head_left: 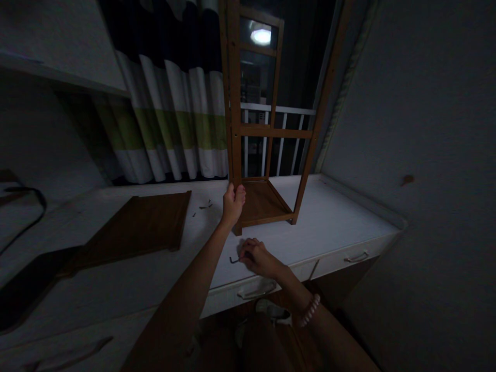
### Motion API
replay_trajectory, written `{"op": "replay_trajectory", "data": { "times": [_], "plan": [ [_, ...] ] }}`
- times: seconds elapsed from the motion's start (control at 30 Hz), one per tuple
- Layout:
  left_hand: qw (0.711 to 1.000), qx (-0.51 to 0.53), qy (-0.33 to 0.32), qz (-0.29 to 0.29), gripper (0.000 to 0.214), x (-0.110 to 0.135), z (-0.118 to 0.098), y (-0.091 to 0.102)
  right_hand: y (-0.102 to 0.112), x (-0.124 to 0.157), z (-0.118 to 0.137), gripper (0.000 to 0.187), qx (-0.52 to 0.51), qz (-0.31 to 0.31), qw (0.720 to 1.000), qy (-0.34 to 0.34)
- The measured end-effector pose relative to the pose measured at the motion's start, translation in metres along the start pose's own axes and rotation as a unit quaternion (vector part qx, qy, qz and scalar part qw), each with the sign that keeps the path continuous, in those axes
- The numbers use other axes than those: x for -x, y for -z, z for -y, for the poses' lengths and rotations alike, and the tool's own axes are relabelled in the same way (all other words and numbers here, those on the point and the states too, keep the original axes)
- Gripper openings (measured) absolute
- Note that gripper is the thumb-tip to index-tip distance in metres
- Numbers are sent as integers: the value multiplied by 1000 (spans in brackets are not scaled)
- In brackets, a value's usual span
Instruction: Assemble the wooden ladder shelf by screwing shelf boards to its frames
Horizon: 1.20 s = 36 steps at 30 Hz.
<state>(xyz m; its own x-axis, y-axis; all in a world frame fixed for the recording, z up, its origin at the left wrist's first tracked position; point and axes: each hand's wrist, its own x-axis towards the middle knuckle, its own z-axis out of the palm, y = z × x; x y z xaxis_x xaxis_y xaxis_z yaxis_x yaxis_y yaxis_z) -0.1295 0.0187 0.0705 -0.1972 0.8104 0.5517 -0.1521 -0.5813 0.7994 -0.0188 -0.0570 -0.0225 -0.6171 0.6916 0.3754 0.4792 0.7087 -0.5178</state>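
A tall brown wooden rack frame (271, 133) stands upright on the white desk, with a panel shelf (263, 200) low between its legs. Wrapped around the near left post, just above that shelf, is my left hand (233, 202). My right hand (256, 257), a beaded bracelet on its wrist, is low over the desk's front part. Its fingers pinch a small dark L-shaped hex key (233, 260), whose bent end sticks out to the left. The rest of the key is hidden in the fingers.
A brown wooden panel (149, 225) lies on the desk at left, beside a dark flat object (34, 281). Several small screws (203, 207) lie between panel and rack. Behind are a striped curtain (174, 124) and a window; a wall (426, 129) bounds the right.
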Motion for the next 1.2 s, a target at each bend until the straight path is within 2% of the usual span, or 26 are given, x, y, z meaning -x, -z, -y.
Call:
{"op": "replay_trajectory", "data": {
  "times": [0.1,0.23,0.37,0.47,0.8,1.03,1.2],
  "plan": [
    [1000,-3,5,-7,30,0,0,0,-6,-7,4,8,43,-26,998,-42],
    [1000,-8,9,-7,33,0,0,0,-12,-21,1,14,20,-85,994,-65],
    [1000,-13,11,-5,34,-1,1,1,-10,-38,-7,21,50,-128,971,-195],
    [1000,-15,6,-7,33,-1,2,2,-8,-48,-10,26,75,-133,958,-243],
    [1000,-14,3,-1,33,-1,3,1,-7,-52,-13,38,53,-136,957,-249],
    [1000,-9,6,-4,33,0,0,0,-13,-55,-13,35,103,-163,946,-261],
    [1000,-17,4,-6,33,-1,-1,1,-11,-53,-13,35,77,-143,957,-241]
  ]
}}
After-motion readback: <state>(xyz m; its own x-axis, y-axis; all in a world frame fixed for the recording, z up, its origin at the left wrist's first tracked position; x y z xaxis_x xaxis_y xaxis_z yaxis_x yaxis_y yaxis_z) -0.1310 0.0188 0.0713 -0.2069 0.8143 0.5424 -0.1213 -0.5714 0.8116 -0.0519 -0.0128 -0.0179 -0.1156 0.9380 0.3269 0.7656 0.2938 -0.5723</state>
